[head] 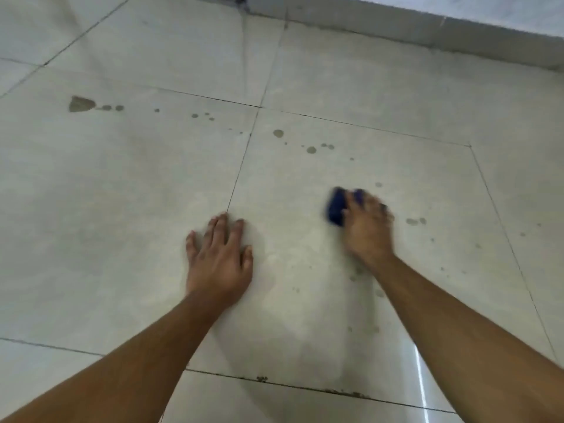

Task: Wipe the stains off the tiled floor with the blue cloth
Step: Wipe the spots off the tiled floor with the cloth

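The pale tiled floor fills the view. My right hand grips the bunched blue cloth and holds it down on the tile; hand and cloth are motion-blurred. My left hand rests flat on the floor with straight, spread fingers, to the left of the cloth. Brownish stains dot the tiles: a large wedge-shaped blotch at far left, a trail of round drops across the middle, and a pair of spots just right of my right hand. Fainter marks lie under my right forearm.
A low grey skirting runs along the wall at the top right. Dark grout lines cross the floor. Crumbs of dirt sit in the near grout line. A bright reflection streak shows at the lower right.
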